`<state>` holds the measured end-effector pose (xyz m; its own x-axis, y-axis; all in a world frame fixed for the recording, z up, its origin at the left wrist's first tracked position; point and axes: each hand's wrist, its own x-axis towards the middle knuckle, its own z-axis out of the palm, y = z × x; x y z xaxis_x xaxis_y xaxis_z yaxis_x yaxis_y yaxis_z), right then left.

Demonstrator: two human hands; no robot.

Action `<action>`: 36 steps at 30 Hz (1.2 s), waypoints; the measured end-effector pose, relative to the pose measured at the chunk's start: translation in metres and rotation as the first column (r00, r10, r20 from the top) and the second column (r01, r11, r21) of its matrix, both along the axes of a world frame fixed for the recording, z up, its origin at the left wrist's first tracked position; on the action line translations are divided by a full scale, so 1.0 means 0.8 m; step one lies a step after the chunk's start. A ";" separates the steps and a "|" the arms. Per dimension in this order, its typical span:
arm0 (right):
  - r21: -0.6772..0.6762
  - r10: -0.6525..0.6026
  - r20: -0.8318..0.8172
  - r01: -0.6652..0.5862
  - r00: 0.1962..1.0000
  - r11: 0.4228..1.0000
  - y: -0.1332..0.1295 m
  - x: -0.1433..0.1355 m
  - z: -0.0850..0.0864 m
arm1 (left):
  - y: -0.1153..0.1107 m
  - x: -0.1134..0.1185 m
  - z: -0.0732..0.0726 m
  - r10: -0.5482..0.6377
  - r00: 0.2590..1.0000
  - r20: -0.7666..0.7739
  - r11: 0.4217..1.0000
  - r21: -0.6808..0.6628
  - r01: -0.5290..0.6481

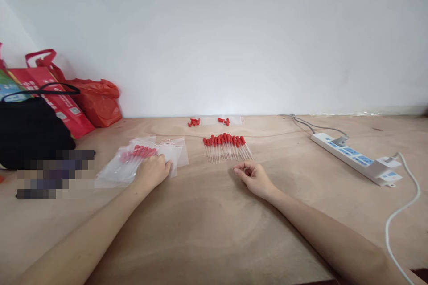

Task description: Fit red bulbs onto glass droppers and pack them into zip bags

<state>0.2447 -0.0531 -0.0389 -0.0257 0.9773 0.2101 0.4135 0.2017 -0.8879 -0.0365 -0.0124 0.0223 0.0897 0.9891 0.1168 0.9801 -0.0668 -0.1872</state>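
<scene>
My left hand (154,171) lies knuckles up with curled fingers on the right edge of several overlapping clear zip bags (115,171). Red-bulbed droppers (143,151) show through the plastic beside it; its fingertips are partly hidden. To the right, a row of droppers (224,147) lies side by side, red bulbs away from me and clear stems toward me. My right hand (254,179) rests just below the row's right end, thumb and forefinger together and the other fingers curled. Whatever lies inside that curl, if anything, is too dark to make out.
Loose red bulbs (194,122) and a clear bag (236,120) with more lie near the wall. A white power strip (354,158) with cables is on the right. Red bags (100,102) and a black bag (33,129) stand at the left, near a blurred patch.
</scene>
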 end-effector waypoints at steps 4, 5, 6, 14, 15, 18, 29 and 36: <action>0.017 -0.004 0.022 0.003 1.000 1.000 0.000 -0.001 0.002 | 0.002 -0.005 0.002 -0.006 0.996 -0.085 1.000 0.013 0.008; 0.037 -0.016 0.032 0.015 0.999 0.999 0.000 0.000 0.003 | 0.002 -0.006 0.003 -0.004 0.995 -0.095 1.000 0.021 0.006; 0.065 -0.039 0.050 0.036 0.998 0.997 0.001 0.002 0.005 | 0.002 -0.007 0.004 -0.003 0.995 -0.101 0.999 0.041 0.007; 0.230 -0.434 0.224 0.385 0.873 0.894 0.039 0.046 0.010 | -0.021 0.020 0.001 -0.284 0.958 0.028 0.926 0.266 0.267; 0.211 -0.461 0.225 0.419 0.858 0.883 0.045 0.051 0.009 | -0.029 0.027 -0.004 -0.396 0.915 0.077 0.892 0.269 0.364; 0.125 -0.485 0.258 0.469 0.836 0.874 0.060 0.056 0.008 | -0.055 0.050 -0.021 -0.681 0.686 0.258 0.732 0.215 0.646; -0.061 -0.454 0.420 0.524 0.786 0.850 0.090 0.039 0.016 | -0.069 0.065 -0.021 -0.661 0.535 0.527 0.584 -0.087 0.807; -0.025 -0.452 0.361 0.493 0.816 0.870 0.092 0.041 0.012 | -0.077 0.070 -0.019 -0.737 0.512 0.441 0.598 0.074 0.798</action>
